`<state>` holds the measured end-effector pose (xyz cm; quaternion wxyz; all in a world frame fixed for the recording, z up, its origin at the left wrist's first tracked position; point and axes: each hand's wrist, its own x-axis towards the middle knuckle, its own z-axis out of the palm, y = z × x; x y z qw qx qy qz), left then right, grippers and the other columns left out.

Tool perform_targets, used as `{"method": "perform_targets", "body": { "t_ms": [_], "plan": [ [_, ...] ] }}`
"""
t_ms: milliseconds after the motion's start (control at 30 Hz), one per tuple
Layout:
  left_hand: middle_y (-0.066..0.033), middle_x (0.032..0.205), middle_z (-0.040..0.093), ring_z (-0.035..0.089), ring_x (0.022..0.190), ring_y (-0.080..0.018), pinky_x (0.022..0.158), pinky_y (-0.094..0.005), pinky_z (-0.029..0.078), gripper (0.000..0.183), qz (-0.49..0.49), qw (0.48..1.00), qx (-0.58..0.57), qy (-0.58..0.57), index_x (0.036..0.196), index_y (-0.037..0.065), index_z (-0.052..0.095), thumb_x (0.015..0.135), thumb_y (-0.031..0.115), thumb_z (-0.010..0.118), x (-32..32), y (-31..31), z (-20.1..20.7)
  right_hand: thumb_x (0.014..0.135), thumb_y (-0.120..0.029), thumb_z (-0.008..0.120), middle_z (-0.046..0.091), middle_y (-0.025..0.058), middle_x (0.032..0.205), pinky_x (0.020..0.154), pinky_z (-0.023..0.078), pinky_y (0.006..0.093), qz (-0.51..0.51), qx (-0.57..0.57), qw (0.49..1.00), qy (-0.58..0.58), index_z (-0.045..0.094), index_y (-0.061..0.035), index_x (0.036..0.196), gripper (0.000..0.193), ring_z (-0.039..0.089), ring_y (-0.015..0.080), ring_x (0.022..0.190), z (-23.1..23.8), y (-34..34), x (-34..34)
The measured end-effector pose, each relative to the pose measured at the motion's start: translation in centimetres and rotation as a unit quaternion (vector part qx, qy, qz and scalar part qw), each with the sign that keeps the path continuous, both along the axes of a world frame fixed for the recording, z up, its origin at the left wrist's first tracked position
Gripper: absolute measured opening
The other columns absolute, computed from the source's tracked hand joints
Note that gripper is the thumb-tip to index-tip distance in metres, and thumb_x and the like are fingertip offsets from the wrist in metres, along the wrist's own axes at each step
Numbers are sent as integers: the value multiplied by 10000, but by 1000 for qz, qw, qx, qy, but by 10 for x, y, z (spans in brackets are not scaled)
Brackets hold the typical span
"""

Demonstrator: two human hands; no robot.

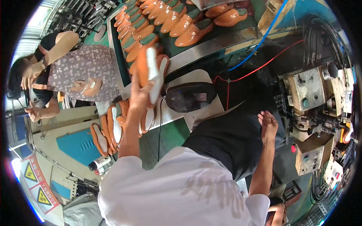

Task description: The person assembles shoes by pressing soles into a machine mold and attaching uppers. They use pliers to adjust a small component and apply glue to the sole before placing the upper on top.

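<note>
My left hand [139,92] is closed around a tan-orange shoe [142,68] with a white sole, raised near the end of the rack and slightly blurred. Right beside it, another orange shoe [163,64] shows its pale underside. Below my left forearm, several orange shoes [114,126] lie on their sides, white soles showing. Empty and with fingers loosely apart, my right hand [267,122] hovers by my dark-clothed leg.
A metal-edged green rack [196,49] carries rows of glossy orange shoes. Beside it sits a black rounded device [191,97] with a cable. Machine control boxes [307,88] stand at right; blue and red hoses cross above. A co-worker [49,71] is at the left.
</note>
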<state>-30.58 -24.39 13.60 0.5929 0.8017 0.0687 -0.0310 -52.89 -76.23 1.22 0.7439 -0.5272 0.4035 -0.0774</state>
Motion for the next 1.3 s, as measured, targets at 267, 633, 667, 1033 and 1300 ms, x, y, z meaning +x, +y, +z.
{"method": "perform_targets", "body": {
  "t_ms": [267,633,667,1033,1300],
  "plan": [
    [-240,1533,591,630,1328,-273,1055,-365,528,867,43,978,171,108,1716,45,272,994,186,729,-4,168,-62,1097,-175,680,754,191,1199,864,654,364,-13,20,999,31,606,81,1359,374,784,293,997,13,4,13],
    [-247,1276,750,733,1132,-392,958,-468,581,499,-229,859,436,-140,1468,-3,608,1028,223,677,94,89,-17,1132,-215,623,733,267,1307,941,668,411,-94,-36,993,-63,595,112,1424,439,789,300,1048,47,7,-41],
    [-227,1256,764,751,1091,-370,929,-452,596,436,-240,873,385,-179,1426,-22,655,1040,180,669,103,42,-6,1138,-219,615,747,236,1284,910,668,394,-123,-44,991,-33,616,89,1415,415,790,281,1034,60,11,-52],
    [-120,1226,729,715,1142,-213,1008,-342,564,349,-762,621,15,-184,1445,-31,658,1113,43,580,-136,-418,41,1076,-171,645,790,168,1169,880,630,334,-509,-267,728,373,664,107,1369,404,779,214,996,105,169,-521],
    [-155,1183,721,739,1109,-247,982,-371,603,326,-847,492,62,-188,1400,-28,679,1085,-1,599,-189,-427,6,919,-201,742,805,151,990,835,582,383,-583,-44,558,589,700,72,1352,513,747,235,915,5,534,-603]
  ]
}}
